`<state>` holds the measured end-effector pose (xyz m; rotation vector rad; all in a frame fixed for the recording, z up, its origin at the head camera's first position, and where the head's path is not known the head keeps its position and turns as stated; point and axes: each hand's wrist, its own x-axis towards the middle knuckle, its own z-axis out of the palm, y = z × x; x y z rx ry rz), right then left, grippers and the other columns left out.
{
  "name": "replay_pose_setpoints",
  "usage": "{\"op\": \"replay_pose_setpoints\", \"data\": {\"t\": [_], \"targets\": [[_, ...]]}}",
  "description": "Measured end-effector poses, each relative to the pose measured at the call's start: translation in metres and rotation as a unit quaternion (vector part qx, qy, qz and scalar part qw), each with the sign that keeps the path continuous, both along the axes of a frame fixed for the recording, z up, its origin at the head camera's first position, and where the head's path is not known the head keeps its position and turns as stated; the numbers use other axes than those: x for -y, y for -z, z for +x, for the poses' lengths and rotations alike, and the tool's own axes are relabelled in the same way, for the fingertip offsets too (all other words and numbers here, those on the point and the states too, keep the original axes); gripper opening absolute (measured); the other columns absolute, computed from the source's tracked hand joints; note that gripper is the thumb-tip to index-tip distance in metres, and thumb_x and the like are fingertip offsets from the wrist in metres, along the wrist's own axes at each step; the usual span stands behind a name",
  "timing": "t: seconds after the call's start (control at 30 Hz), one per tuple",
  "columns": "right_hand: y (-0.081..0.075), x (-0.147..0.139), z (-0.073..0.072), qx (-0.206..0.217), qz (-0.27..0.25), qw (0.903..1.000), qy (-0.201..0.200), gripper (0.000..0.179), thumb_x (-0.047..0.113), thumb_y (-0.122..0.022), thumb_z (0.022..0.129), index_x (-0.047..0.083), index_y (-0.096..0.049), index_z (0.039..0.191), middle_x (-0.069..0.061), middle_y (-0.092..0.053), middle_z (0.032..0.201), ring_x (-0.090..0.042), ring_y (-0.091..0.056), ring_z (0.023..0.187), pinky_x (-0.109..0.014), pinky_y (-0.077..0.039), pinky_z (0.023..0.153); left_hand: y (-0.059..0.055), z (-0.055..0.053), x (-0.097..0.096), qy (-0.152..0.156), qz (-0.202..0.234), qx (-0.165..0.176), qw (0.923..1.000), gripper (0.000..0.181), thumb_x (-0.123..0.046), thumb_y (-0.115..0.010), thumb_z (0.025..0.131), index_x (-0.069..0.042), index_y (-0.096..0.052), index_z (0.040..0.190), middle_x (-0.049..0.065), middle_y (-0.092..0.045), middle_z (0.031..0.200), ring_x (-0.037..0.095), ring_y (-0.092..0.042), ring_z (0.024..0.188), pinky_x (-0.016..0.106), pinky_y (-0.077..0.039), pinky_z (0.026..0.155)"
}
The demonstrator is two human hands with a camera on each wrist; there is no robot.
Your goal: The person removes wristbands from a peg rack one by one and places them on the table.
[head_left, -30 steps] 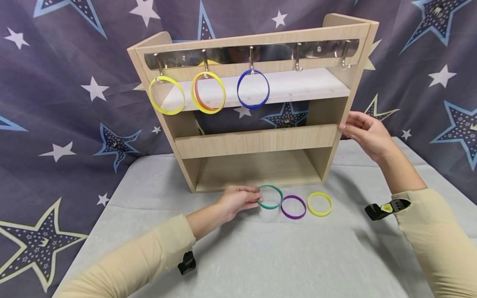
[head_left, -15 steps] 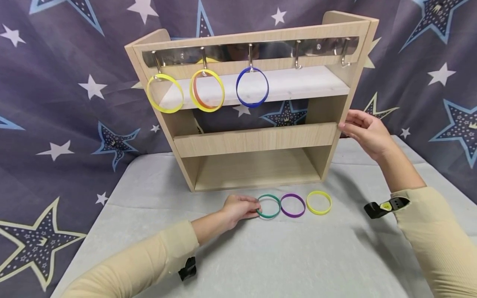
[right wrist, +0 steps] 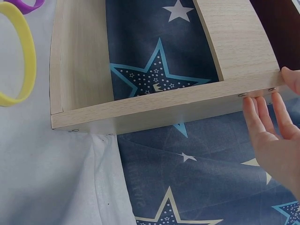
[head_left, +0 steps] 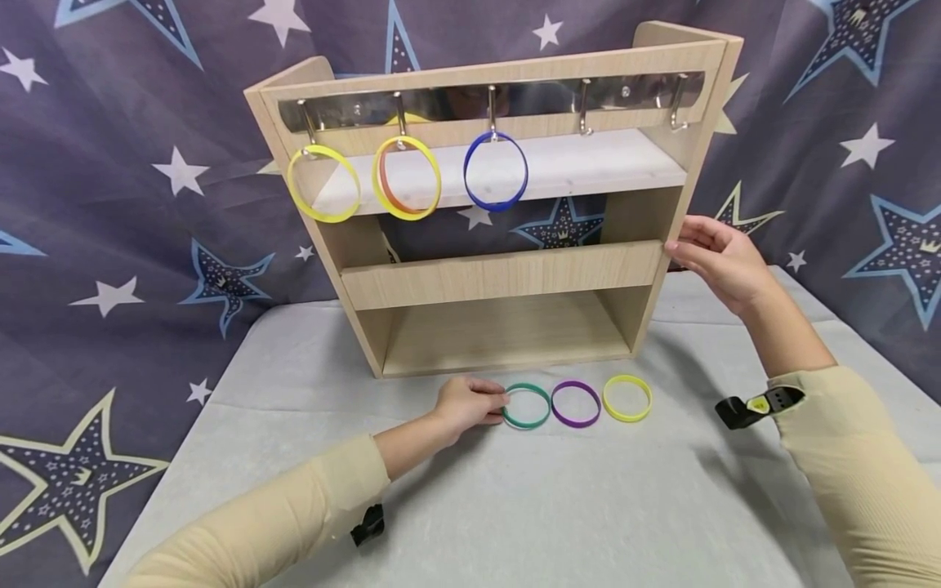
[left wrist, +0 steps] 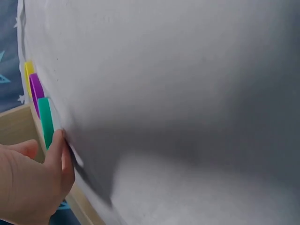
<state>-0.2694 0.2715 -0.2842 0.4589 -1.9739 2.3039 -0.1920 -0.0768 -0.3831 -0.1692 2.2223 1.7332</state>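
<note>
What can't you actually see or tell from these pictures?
- Head view: whether the left hand pinches the green ring or only touches it; its fingers hide the contact.
- Head view: the orange ring, mostly behind a yellow ring.
- Left wrist view: the table cloth, blurred.

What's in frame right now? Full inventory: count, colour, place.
wooden rack: 1, light wood, upright at the back of the table
hooks: 5, metal, on a rail along the rack's top; the two rightmost are bare
hanging rings: yellow, yellow with orange behind it, blue, on the three left hooks
green ring: 1, on the table, leftmost of the row
purple ring: 1, middle
yellow ring: 1, rightmost
table cloth: 1, grey
backdrop: dark, star-printed
left hand: fingertips on the green ring
right hand: fingers against the rack's right side
</note>
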Motion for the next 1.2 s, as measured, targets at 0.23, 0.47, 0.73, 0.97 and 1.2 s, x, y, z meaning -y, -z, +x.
{"op": "replay_pose_setpoints", "data": {"t": [0.23, 0.47, 0.73, 0.97, 1.2], "targets": [[0.0, 0.0, 0.0, 0.001, -0.001, 1.0, -0.004, 0.028, -0.005, -0.062, 0.089, 0.016, -0.067, 0.108, 0.007, -0.068, 0.097, -0.004, -0.065, 0.089, -0.011, -0.055, 0.082, -0.002, 0.0, 0.006, -0.001, -0.011, -0.001, 0.9999, 0.022, 0.0, -0.066, 0.086, 0.009, -0.067, 0.106, 0.024, -0.071, 0.103, 0.023, -0.072, 0.085, 0.034, -0.063, 0.083], [0.003, -0.002, 0.001, 0.003, -0.016, 0.9997, -0.016, 0.028, -0.007, -0.061, 0.089, 0.015, -0.066, 0.106, 0.006, -0.066, 0.094, -0.005, -0.065, 0.087, -0.013, -0.056, 0.081, -0.003, -0.005, 0.017, -0.011, 0.007, 0.008, 0.9999, 0.023, 0.002, -0.062, 0.089, 0.011, -0.065, 0.11, 0.024, -0.069, 0.107, 0.023, -0.071, 0.09, 0.035, -0.061, 0.088], [0.002, 0.0, 0.0, -0.012, -0.024, 0.9995, -0.019, 0.029, -0.008, -0.061, 0.088, 0.014, -0.068, 0.106, 0.005, -0.069, 0.094, -0.005, -0.066, 0.087, -0.012, -0.056, 0.081, -0.013, -0.012, 0.027, -0.038, 0.041, 0.014, 0.9983, 0.025, -0.001, -0.057, 0.092, 0.008, -0.061, 0.116, 0.024, -0.067, 0.114, 0.018, -0.069, 0.092, 0.031, -0.06, 0.091], [0.003, 0.001, -0.001, -0.016, -0.034, 0.9991, -0.021, 0.029, -0.008, -0.061, 0.088, 0.013, -0.068, 0.106, 0.005, -0.069, 0.093, -0.005, -0.065, 0.086, -0.012, -0.055, 0.081, -0.023, -0.017, 0.028, -0.047, 0.071, -0.004, 0.9964, 0.028, -0.005, -0.057, 0.093, 0.006, -0.06, 0.119, 0.023, -0.065, 0.119, 0.015, -0.068, 0.092, 0.03, -0.059, 0.094], [0.005, 0.0, -0.002, -0.011, -0.056, 0.9977, -0.037, 0.031, -0.012, -0.057, 0.088, 0.012, -0.068, 0.106, 0.003, -0.07, 0.094, -0.007, -0.066, 0.087, -0.014, -0.056, 0.08, -0.046, -0.022, 0.03, -0.055, 0.069, -0.05, 0.9948, 0.03, -0.01, -0.06, 0.093, 0.002, -0.061, 0.121, 0.02, -0.066, 0.122, 0.017, -0.069, 0.098, 0.036, -0.056, 0.099]]}}
